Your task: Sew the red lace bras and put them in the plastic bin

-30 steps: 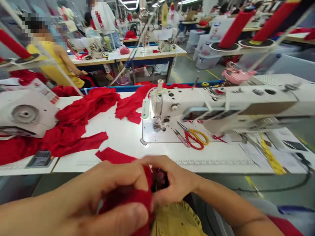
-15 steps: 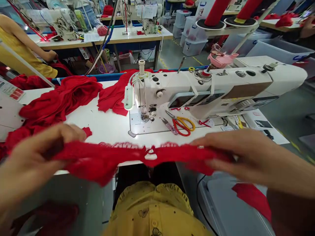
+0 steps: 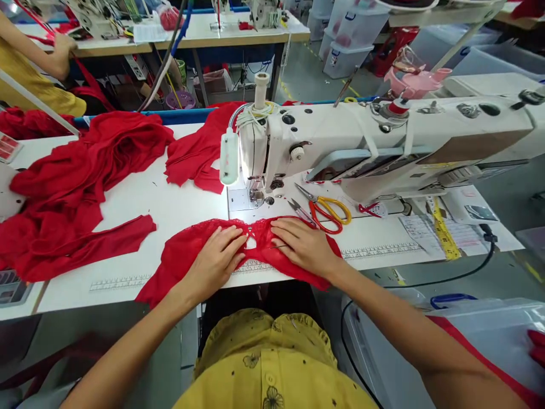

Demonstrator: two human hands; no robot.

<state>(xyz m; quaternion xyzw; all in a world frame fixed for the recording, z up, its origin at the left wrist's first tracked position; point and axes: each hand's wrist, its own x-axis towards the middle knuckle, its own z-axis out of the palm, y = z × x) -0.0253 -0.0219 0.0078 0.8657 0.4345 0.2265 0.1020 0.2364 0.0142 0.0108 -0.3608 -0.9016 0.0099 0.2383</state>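
Note:
A red lace garment piece [image 3: 183,255] lies spread on the white table [image 3: 179,210] at its front edge, just before the sewing machine [image 3: 383,142]. My left hand [image 3: 215,258] rests flat on its left half, fingers stretched out. My right hand [image 3: 304,244] lies flat on its right half, fingers extended toward the middle join. Both palms press the fabric down; neither grips anything. The needle area [image 3: 258,196] is a little beyond my fingertips.
Red-and-yellow scissors [image 3: 327,210] and small snips [image 3: 298,211] lie right of the needle. Piles of red fabric [image 3: 76,176] cover the table's left side. A yellow tape measure [image 3: 443,233] and papers sit at right. Another person in yellow [image 3: 34,74] works at back left.
Earlier both hands bunched the red piece near my lap, then stretched it wide in the air. Now it lies flat on the table under both open hands.

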